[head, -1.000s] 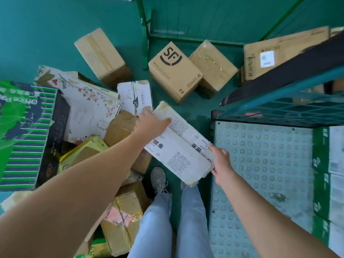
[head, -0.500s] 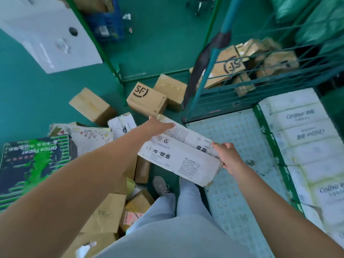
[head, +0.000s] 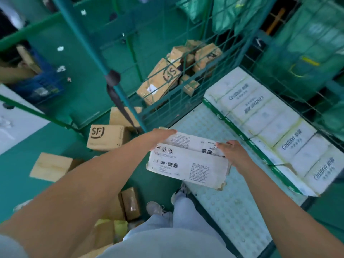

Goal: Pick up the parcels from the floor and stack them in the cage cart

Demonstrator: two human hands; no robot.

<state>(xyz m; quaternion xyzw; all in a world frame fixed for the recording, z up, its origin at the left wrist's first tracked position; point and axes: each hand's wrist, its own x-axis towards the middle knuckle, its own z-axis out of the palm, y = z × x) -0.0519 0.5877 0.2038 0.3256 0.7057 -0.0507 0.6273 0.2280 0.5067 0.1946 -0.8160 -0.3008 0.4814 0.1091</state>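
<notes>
Left of the white printed parcel (head: 188,161), which serves as the marker here, much of the job looks undone: a plain brown box (head: 51,166) lies on the green floor (head: 16,175) well to its left, an SF-marked carton (head: 107,137) sits up and to the left of it, and more small brown boxes (head: 130,202) lie below it by the person's shoes. The left hand (head: 160,135) holds the parcel's upper left corner, palm over the top and fingers laid along the far edge; whether the thumb curls under cannot be told. The parcel itself is held up off the ground between both hands, hanging over the near edge of the studded floor of the cage cart (head: 232,205). The right hand (head: 230,153) clasps its right end, fingers curled over the top face. Right of the parcel, a row of white banded cartons (head: 270,127) already lies along the cart's far side, so stacking seems under way but early. Above the parcel, beyond the cart's mesh wall, more brown boxes (head: 162,79) are heaped.
</notes>
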